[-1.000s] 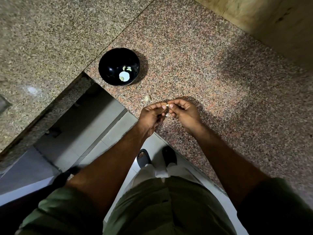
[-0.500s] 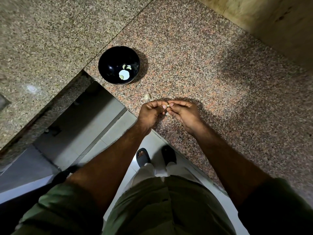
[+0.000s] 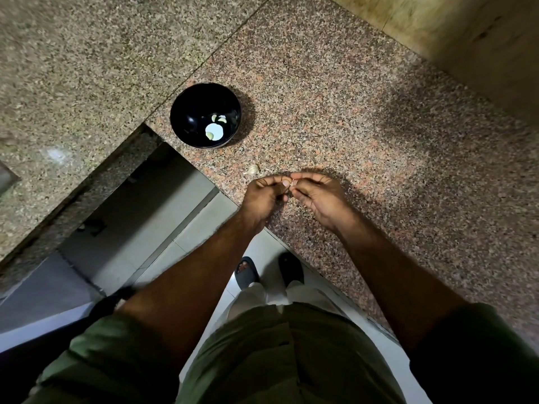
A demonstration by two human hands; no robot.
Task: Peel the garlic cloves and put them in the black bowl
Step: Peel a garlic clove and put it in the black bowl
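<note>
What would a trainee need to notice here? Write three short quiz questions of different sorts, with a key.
1. True or false: the black bowl is empty.
2. Which lies nearer the bowl: A) the loose garlic clove on the counter, B) the left hand?
3. What do the left hand and right hand pinch between them?

Key: 1 false, pale garlic pieces lie inside; 2 A; 3 a small clove, mostly hidden.

Speckled granite countertop point(image 3: 364, 118) fills the upper and right frame, a seam running diagonally at upper centre. Upper right corner, a yellowish wall point(image 3: 466, 33). Lower left, pale floor tiles point(image 3: 180, 228) below the counter edge. Light is dim, shadows soft.
</note>
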